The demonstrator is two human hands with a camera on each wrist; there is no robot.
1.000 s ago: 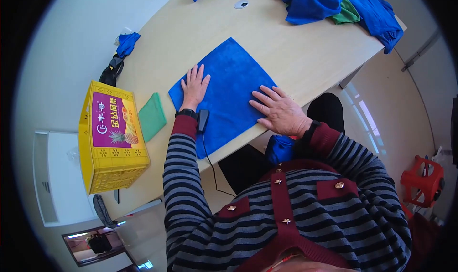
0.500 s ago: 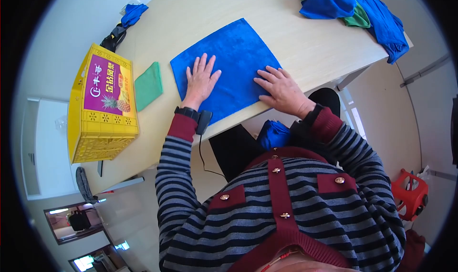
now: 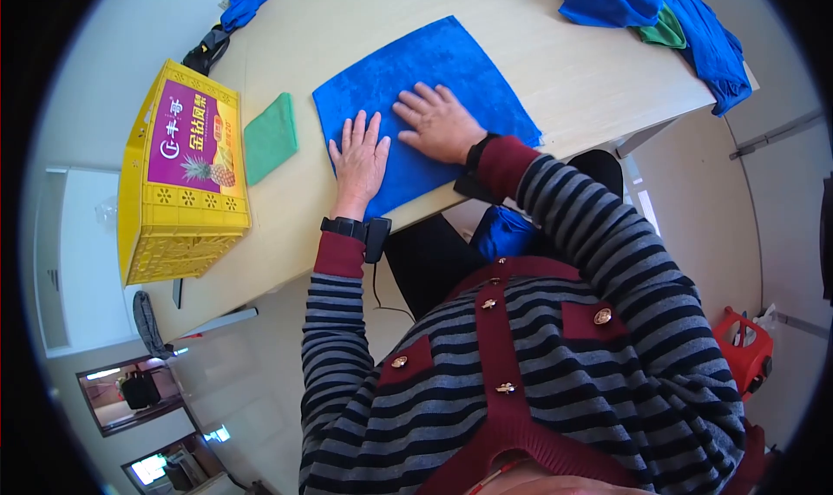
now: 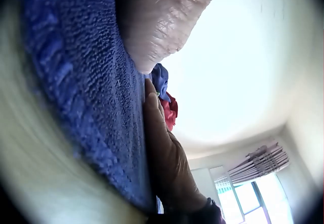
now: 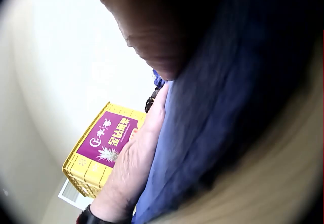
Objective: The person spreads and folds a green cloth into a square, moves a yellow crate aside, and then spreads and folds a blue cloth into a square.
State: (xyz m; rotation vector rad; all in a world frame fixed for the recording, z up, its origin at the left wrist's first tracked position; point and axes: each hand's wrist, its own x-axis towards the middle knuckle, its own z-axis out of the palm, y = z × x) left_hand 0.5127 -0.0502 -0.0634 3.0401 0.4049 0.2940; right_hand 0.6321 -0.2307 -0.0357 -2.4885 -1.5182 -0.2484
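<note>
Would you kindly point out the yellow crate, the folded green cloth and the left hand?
Yellow crate (image 3: 183, 137), head view, its purple label.
Folded green cloth (image 3: 272, 141), head view, middle of its top.
Left hand (image 3: 358, 163), head view, back of the hand.

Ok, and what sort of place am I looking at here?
Probably a small workroom or office: a light wood-look table holds a spread blue cloth and a yellow crate, and the left wrist view shows a bright window beside plain pale walls.

Plain blue cloth (image 3: 416, 78), seemingly slightly mottled.
</note>
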